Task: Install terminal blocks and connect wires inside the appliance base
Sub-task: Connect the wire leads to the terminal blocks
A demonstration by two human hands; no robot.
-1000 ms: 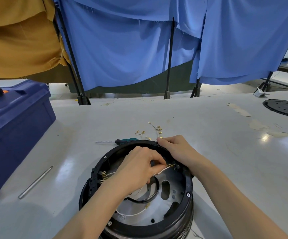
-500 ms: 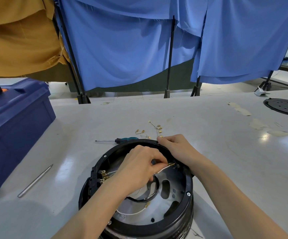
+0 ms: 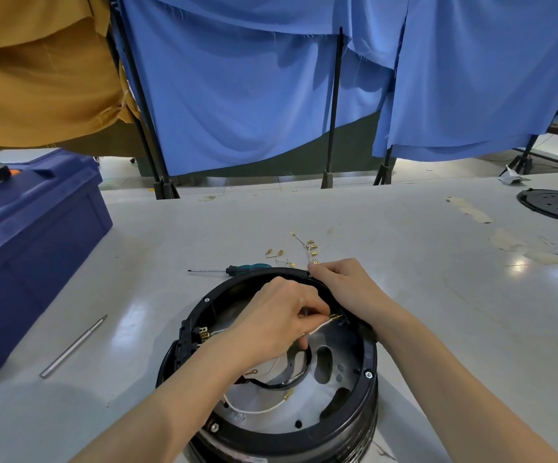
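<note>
The round black appliance base (image 3: 369,359) stands upside down near the table's front edge. Inside it, my left hand (image 3: 277,324) pinches a white wire (image 3: 321,326) just behind its brass connector, which points at the right inner wall. My right hand (image 3: 344,289) grips the base's far right rim, fingers curled over it. A black terminal block (image 3: 187,339) with brass tabs sits on the left inner wall. Another white wire (image 3: 254,407) and a black cable (image 3: 281,382) lie loose on the metal floor.
Loose brass terminals on short wires (image 3: 299,250) lie just beyond the base. A green-handled screwdriver (image 3: 234,270) lies to their left, a metal rod (image 3: 74,345) further left. A blue toolbox (image 3: 27,248) stands at the left edge, a black round plate (image 3: 554,203) far right.
Almost nothing moved. My left hand's fingers shifted slightly on the white wire, bringing its brass connector a little closer to the right wall. My right hand stayed on the rim.
</note>
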